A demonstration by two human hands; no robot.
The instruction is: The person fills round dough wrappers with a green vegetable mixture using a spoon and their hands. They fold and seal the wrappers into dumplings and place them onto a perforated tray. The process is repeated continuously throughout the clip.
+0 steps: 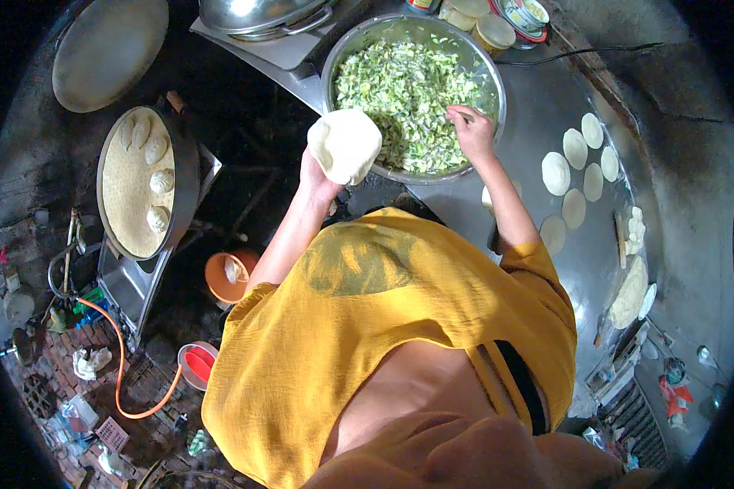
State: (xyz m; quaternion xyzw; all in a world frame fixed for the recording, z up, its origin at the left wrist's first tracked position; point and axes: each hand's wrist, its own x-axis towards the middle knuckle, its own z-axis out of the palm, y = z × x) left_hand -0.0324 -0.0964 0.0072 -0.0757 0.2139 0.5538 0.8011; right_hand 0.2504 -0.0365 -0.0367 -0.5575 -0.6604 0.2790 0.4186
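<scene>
A round, flattened dough wrapper [347, 147] lies across my left hand [319, 178], its edge drooping over the fingers. Just beyond it stands a wide stainless-steel bowl [496, 91], full of chopped green and white vegetable filling [407, 98]. Over the right side of that bowl is my right hand [476, 136], its fingers bent together above the filling. Whether something thin is pinched in them I cannot make out. Several rolled dough discs [574, 148] are spread on the metal worktop [526, 104] to the right.
At left, a round steamer [186, 177] holds several pleated buns [161, 181] on a pale liner. A rolling pin [620, 239], small dough pieces [635, 231] and a larger dough slab [629, 293] lie far right. Lidded jars [495, 32] stand behind the bowl. An orange hose [121, 367] crosses the brick floor.
</scene>
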